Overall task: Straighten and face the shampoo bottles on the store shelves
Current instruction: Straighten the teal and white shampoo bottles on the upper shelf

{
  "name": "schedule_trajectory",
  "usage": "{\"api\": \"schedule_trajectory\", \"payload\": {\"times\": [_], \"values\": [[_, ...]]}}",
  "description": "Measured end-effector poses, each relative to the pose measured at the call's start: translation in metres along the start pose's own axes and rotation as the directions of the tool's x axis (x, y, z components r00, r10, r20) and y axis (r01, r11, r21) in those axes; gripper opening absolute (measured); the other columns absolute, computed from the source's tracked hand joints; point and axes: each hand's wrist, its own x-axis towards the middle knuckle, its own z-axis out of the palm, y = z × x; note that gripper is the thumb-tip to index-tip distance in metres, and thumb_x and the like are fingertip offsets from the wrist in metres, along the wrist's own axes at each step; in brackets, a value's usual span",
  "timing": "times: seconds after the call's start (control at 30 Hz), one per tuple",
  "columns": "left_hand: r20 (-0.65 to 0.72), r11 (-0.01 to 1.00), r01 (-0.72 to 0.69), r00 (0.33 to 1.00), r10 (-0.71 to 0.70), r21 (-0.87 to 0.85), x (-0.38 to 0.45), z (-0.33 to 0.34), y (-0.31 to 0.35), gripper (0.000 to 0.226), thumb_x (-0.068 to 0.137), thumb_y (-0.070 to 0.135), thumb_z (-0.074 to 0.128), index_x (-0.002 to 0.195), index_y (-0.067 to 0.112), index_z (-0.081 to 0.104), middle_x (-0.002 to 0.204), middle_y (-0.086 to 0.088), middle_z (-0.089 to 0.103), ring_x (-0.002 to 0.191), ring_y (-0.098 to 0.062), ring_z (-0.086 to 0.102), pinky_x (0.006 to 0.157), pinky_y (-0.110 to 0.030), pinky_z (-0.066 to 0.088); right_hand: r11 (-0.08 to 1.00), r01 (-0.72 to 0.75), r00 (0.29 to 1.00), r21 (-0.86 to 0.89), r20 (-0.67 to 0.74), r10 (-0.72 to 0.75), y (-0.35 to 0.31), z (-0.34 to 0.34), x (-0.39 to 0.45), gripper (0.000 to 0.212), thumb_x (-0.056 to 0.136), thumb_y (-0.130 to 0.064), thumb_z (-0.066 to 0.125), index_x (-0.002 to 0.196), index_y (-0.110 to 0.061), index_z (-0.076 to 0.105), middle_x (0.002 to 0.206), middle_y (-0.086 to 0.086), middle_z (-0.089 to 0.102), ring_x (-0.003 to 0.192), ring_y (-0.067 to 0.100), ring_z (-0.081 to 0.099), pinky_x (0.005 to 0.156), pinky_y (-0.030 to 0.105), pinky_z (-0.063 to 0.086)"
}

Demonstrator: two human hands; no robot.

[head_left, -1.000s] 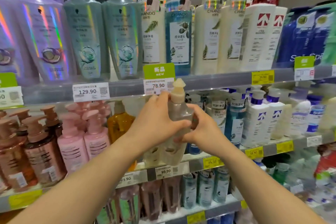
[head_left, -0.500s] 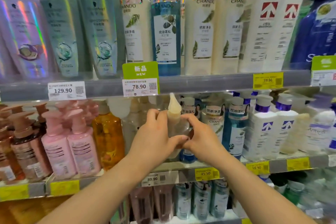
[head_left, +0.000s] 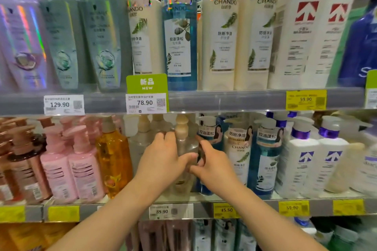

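Beige-capped clear pump bottle (head_left: 186,144) stands on the middle shelf (head_left: 204,209), between the amber bottle (head_left: 114,159) and blue Chando bottles; my left hand (head_left: 163,159) and right hand (head_left: 210,166) both grip it.

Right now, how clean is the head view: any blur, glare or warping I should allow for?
Head view: centre fairly sharp, both hands, left hand and right hand, on the clear pump bottle; edges smeared, the purple bottle blurred; rainbow glare streaks the grey-green bottles; wide-angle lens leans the outer bottles.
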Motion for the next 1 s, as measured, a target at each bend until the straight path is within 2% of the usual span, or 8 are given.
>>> {"api": "schedule_trajectory", "payload": {"times": [0.13, 0.27, 0.43, 0.57, 0.63, 0.77, 0.87, 1.0], "values": [[-0.018, 0.997, 0.015, 1.0, -0.014, 0.073, 0.007, -0.002, -0.002, 0.062, 0.078, 0.071, 0.058, 0.103, 0.014, 0.053, 0.093, -0.001, 0.049, 0.087, -0.019, 0.055, 0.068, -0.028, 0.043, 0.995, 0.099, 0.99, 0.016, -0.105, -0.097, 0.007, 0.001, -0.006, 0.069, 0.087, -0.028, 0.074, 0.148, -0.024, 0.042, 0.072, -0.014, 0.064, 0.074, 0.003, 0.064, 0.072, 0.01, 0.048], [-0.013, 0.991, 0.011, 1.0, -0.009, 0.137, 0.012, -0.003, -0.002, 0.064, 0.078, 0.075, 0.053, 0.099, 0.015, 0.055, 0.091, 0.0, 0.054, 0.089, -0.022, 0.059, 0.069, -0.03, 0.046, 0.958, 0.269, 0.9, -0.104, -0.328, -0.288, 0.019, -0.015, -0.013, 0.041, 0.086, -0.021, 0.076, 0.126, -0.024, 0.066, 0.111, -0.021, 0.063, 0.078, -0.005, 0.061, 0.076, 0.008, 0.049], [0.053, 0.992, 0.042, 0.997, -0.048, 0.117, 0.024, -0.005, -0.002, 0.056, 0.077, 0.073, 0.058, 0.082, 0.018, 0.047, 0.076, 0.003, 0.05, 0.08, -0.021, 0.057, 0.066, -0.032, 0.047, 0.966, 0.2, 0.764, -0.161, -0.592, -0.257, 0.03, -0.047, -0.016, 0.026, 0.085, -0.023, 0.075, 0.109, -0.015, 0.072, 0.104, -0.008, 0.066, 0.068, 0.009, 0.062, 0.068, 0.016, 0.054], [0.079, 0.994, 0.032, 0.996, -0.041, 0.107, 0.026, -0.006, 0.001, 0.052, 0.078, 0.069, 0.061, 0.068, 0.024, 0.036, 0.068, 0.006, 0.045, 0.071, -0.017, 0.051, 0.063, -0.031, 0.043, 0.962, 0.106, 0.707, -0.25, -0.662, -0.25, 0.036, -0.063, -0.016, 0.031, 0.085, -0.027, 0.075, 0.11, -0.01, 0.07, 0.104, 0.002, 0.068, 0.06, 0.008, 0.057, 0.064, 0.01, 0.045], [0.093, 0.994, 0.027, 0.995, -0.037, 0.106, 0.026, -0.008, 0.002, 0.053, 0.077, 0.07, 0.061, 0.068, 0.024, 0.036, 0.068, 0.006, 0.045, 0.072, -0.018, 0.052, 0.063, -0.031, 0.044, 0.96, 0.055, 0.729, -0.276, -0.646, -0.228, 0.033, -0.072, -0.016, 0.039, 0.086, -0.03, 0.074, 0.117, -0.008, 0.068, 0.11, 0.006, 0.067, 0.064, 0.011, 0.058, 0.067, 0.019, 0.048], [0.136, 0.994, 0.031, 0.99, -0.045, 0.104, 0.027, -0.011, 0.001, 0.052, 0.076, 0.07, 0.063, 0.071, 0.023, 0.042, 0.072, 0.004, 0.053, 0.07, -0.015, 0.055, 0.059, -0.032, 0.046, 0.94, -0.123, 0.908, -0.319, -0.419, -0.023, 0.02, -0.088, -0.009, 0.06, 0.088, -0.048, 0.068, 0.136, -0.016, 0.054, 0.122, 0.002, 0.065, 0.106, 0.019, 0.063, 0.088, 0.03, 0.047], [0.143, 0.992, 0.029, 0.989, -0.047, 0.124, 0.028, -0.012, 0.001, 0.053, 0.074, 0.073, 0.062, 0.072, 0.023, 0.044, 0.072, 0.004, 0.054, 0.068, -0.013, 0.054, 0.058, -0.031, 0.046, 0.891, -0.148, 0.964, -0.43, -0.265, 0.032, 0.014, -0.092, 0.001, 0.064, 0.084, -0.059, 0.065, 0.135, -0.026, 0.046, 0.111, -0.002, 0.07, 0.091, 0.016, 0.069, 0.084, 0.033, 0.057], [0.122, 0.981, 0.018, 0.992, -0.042, 0.194, 0.025, -0.011, 0.002, 0.056, 0.075, 0.076, 0.057, 0.076, 0.021, 0.047, 0.071, 0.005, 0.054, 0.069, -0.015, 0.055, 0.058, -0.031, 0.047, 0.832, -0.157, 0.984, -0.532, -0.16, 0.083, 0.011, -0.091, 0.009, 0.076, 0.084, -0.052, 0.07, 0.143, -0.019, 0.035, 0.101, 0.004, 0.071, 0.091, 0.024, 0.068, 0.073, 0.035, 0.057]]}}
